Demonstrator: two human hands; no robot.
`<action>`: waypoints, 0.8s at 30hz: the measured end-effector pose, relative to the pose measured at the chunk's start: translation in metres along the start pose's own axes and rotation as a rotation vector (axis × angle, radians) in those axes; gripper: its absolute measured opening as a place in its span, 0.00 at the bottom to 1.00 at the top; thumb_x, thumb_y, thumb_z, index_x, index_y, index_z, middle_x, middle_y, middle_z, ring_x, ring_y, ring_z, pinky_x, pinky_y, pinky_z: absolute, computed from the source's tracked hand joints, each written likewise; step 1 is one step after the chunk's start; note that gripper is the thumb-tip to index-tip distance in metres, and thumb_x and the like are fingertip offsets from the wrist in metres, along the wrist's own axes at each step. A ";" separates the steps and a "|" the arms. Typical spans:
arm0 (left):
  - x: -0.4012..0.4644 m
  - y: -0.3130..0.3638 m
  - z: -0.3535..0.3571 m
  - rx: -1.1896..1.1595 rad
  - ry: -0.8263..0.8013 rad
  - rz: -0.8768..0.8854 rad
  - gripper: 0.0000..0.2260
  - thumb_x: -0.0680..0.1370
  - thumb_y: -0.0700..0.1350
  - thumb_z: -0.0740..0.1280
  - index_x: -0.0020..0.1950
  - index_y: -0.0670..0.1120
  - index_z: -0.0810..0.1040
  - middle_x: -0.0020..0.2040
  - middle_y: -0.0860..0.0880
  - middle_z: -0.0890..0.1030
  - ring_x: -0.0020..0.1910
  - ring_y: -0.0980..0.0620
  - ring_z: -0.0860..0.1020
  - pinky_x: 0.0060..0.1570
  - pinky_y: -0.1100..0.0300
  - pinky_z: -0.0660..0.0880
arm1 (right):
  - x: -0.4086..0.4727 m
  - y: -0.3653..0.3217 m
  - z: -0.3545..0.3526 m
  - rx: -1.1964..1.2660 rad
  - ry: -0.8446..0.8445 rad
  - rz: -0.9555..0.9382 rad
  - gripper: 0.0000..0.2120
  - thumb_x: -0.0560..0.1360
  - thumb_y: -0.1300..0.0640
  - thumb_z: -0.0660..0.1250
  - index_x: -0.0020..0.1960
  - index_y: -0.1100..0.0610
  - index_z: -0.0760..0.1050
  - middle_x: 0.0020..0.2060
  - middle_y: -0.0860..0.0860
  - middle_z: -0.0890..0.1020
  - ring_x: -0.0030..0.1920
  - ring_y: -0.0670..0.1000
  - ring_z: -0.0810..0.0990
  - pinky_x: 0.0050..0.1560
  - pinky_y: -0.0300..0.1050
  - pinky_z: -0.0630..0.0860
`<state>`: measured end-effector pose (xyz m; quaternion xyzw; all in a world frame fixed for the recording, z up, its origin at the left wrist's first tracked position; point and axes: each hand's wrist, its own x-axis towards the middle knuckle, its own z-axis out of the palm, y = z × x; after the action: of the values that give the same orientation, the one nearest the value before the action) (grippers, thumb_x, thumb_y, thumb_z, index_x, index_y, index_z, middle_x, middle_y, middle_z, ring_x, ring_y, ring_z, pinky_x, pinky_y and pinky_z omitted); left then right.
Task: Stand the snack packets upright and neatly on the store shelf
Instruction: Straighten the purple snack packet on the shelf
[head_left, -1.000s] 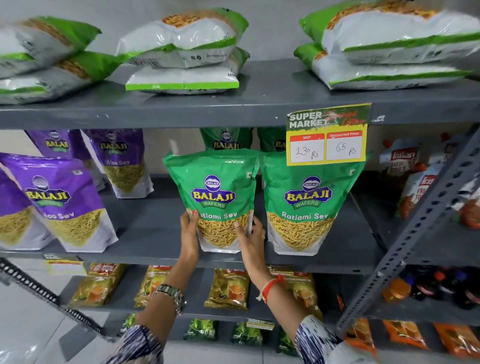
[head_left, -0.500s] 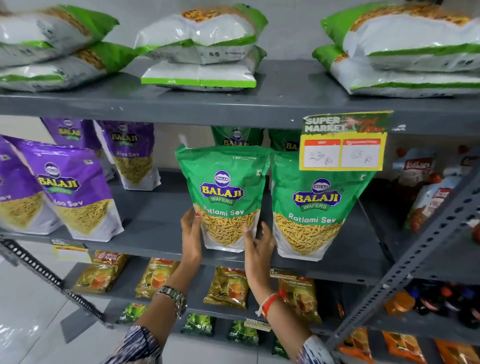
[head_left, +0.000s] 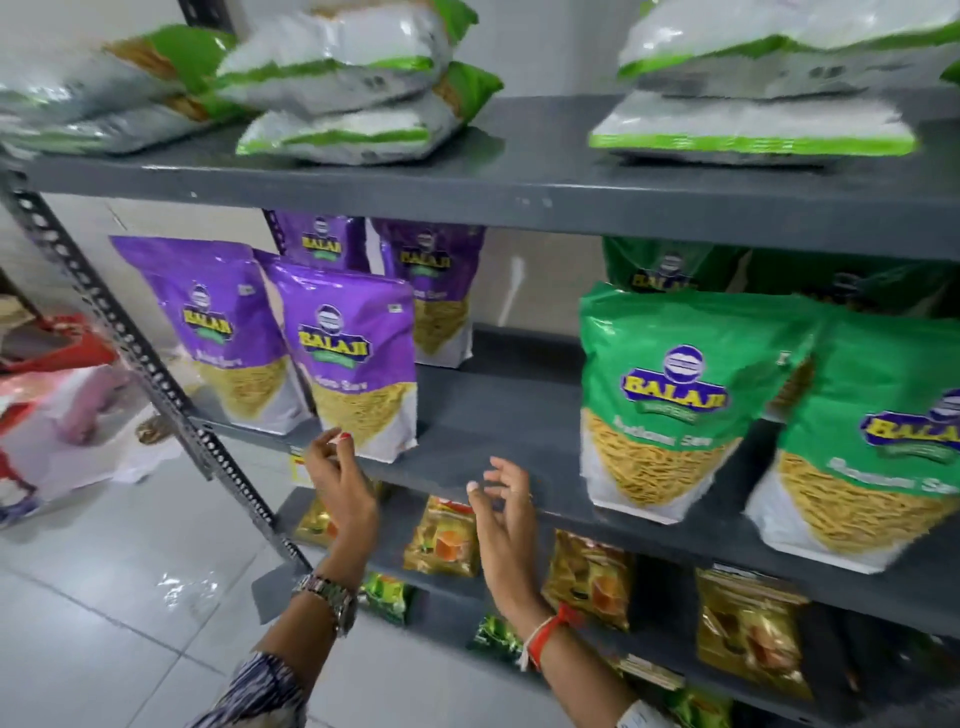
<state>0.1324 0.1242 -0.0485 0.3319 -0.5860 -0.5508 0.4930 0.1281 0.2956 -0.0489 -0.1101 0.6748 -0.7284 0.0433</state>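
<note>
Silver wristwatch (head_left: 328, 597), red-orange wrist thread (head_left: 545, 631), patterned sleeve (head_left: 260, 693)

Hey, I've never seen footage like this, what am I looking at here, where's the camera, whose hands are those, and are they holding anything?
There is no machine here. The picture comes from a wide-angle camera worn on a person's head, looking forward and down at a grey store shelf, so the edges look bent and a bit blurred.

The two hands belong to that person. The left hand, with a watch on its wrist, reaches toward the bottom corner of a purple snack packet. The right hand, with a red thread on its wrist, is open in front of a bare stretch of the shelf edge. Neither hand holds anything.

On the middle shelf, purple packets stand on the left and green snack packets stand on the right. White and green bags lie flat on the shelf above, and small gold packets sit below.
</note>
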 end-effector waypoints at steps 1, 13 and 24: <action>0.018 -0.002 -0.005 -0.008 0.005 -0.003 0.09 0.78 0.39 0.59 0.56 0.37 0.71 0.46 0.44 0.73 0.46 0.57 0.73 0.48 0.70 0.70 | 0.006 -0.001 0.017 0.014 -0.001 0.015 0.15 0.75 0.57 0.66 0.61 0.49 0.69 0.55 0.52 0.76 0.52 0.46 0.76 0.49 0.31 0.73; 0.127 -0.033 -0.021 -0.109 -0.511 -0.254 0.22 0.81 0.47 0.51 0.74 0.44 0.56 0.75 0.44 0.60 0.73 0.49 0.62 0.66 0.59 0.63 | 0.085 0.014 0.166 0.159 0.083 0.174 0.28 0.78 0.56 0.62 0.74 0.59 0.56 0.73 0.58 0.64 0.72 0.55 0.65 0.73 0.57 0.62; 0.122 -0.038 -0.034 -0.135 -0.622 -0.159 0.22 0.81 0.51 0.51 0.75 0.51 0.53 0.73 0.56 0.58 0.73 0.56 0.58 0.68 0.60 0.59 | 0.085 0.016 0.168 0.209 0.094 0.117 0.23 0.77 0.53 0.62 0.69 0.53 0.62 0.64 0.55 0.74 0.59 0.48 0.77 0.51 0.38 0.77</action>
<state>0.1228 -0.0065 -0.0631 0.1591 -0.6428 -0.7002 0.2668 0.0806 0.1128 -0.0455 -0.0312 0.6020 -0.7952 0.0654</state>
